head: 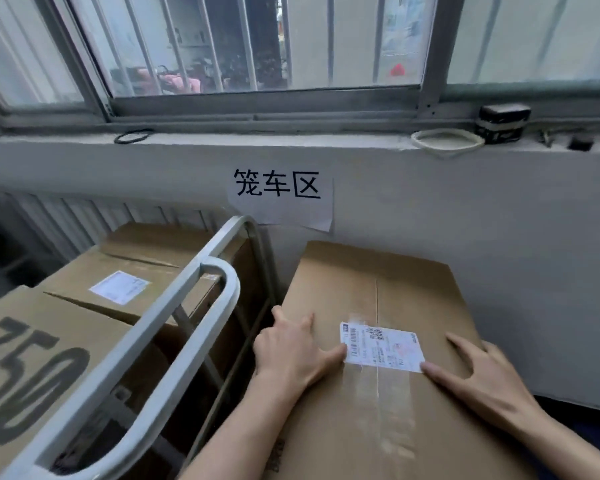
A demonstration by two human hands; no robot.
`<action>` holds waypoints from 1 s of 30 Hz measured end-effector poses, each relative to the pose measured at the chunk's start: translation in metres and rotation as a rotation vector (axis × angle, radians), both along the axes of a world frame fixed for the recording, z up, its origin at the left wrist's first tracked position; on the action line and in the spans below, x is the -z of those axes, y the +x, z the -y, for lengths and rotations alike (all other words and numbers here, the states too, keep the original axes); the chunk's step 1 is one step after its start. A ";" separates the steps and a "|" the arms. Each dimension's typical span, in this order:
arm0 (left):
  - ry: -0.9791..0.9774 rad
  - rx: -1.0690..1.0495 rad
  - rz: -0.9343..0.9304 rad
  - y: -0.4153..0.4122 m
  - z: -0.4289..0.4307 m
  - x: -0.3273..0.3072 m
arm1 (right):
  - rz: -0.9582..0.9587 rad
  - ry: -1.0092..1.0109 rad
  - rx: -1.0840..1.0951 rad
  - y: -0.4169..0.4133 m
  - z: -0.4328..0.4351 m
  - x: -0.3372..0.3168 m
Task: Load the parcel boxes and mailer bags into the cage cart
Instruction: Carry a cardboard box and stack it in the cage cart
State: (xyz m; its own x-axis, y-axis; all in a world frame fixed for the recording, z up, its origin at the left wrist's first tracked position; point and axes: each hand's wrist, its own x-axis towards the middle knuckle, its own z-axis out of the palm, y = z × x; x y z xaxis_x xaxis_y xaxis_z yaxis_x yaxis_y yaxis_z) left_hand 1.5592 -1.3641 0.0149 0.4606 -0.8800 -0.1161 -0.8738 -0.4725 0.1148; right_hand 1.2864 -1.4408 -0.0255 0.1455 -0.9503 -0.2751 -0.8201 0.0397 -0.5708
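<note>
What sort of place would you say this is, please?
Probably a parcel depot's loading corner: a paper wall sign reading 笼车区 (cage cart area), a white cage cart holding cardboard boxes, and another taped box bearing a shipping label.

Cage cart (pixel 201 317) with boxes (pixel 125 271) left of parcel box (pixel 378 282); sign (pixel 279 199) behind

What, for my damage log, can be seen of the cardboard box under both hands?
The cardboard box is brown and lies flat, top up. Its flaps meet at a centre seam closed with clear tape, with a white shipping label across it. It sits close to the wall, right of the cage cart. The left hand and right hand rest on top, fingers straight.
</note>
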 end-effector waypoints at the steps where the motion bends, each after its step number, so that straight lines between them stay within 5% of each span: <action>1: 0.007 0.001 -0.017 -0.007 0.001 -0.019 | -0.011 0.004 0.003 -0.007 0.000 -0.020; 18: -0.070 -0.111 0.018 0.006 -0.035 -0.372 | 0.039 -0.122 -0.124 0.019 -0.007 -0.380; 30: -0.204 -0.368 0.045 0.061 -0.108 -0.462 | 0.075 -0.233 -0.386 0.089 -0.025 -0.475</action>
State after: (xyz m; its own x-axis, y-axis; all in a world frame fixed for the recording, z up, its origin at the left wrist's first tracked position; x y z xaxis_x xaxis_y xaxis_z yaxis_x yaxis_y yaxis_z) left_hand 1.6204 -1.2565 0.4764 0.7489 -0.6589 0.0707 -0.6575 -0.7254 0.2036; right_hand 1.3757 -1.4155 0.4491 0.5126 -0.8578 -0.0360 -0.7057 -0.3971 -0.5868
